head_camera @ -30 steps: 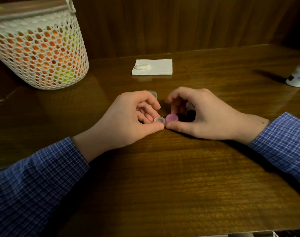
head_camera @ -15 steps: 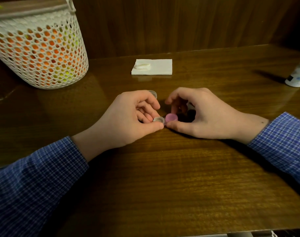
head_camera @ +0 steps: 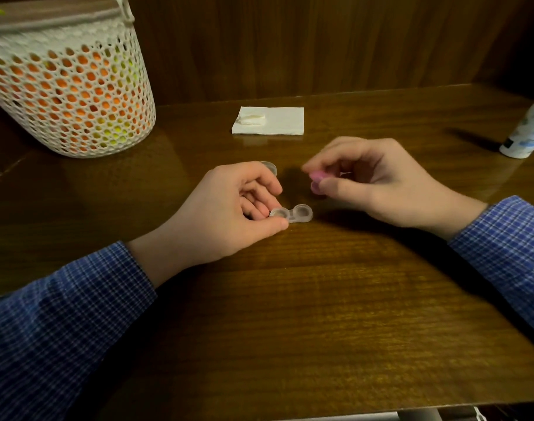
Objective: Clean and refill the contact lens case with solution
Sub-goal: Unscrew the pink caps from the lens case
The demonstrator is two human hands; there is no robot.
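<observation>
A clear two-well contact lens case (head_camera: 293, 214) lies on the wooden table (head_camera: 290, 314) with both wells uncovered. My left hand (head_camera: 229, 214) pinches its left end between thumb and fingers. My right hand (head_camera: 372, 183), lifted a little to the right of the case, pinches a pink cap (head_camera: 316, 181) at its fingertips. A clear cap (head_camera: 270, 167) lies on the table just behind my left hand's fingers. The white solution bottle (head_camera: 527, 132) stands at the far right edge.
A folded white tissue (head_camera: 268, 120) with a small cotton pad on it lies at the back middle. A white mesh basket (head_camera: 68, 86) with orange and yellow contents stands at the back left. A wooden wall rises behind the table.
My right hand has lifted the pink cap off the case's right well and moved up and to the right. The left hand still holds the case in place.
</observation>
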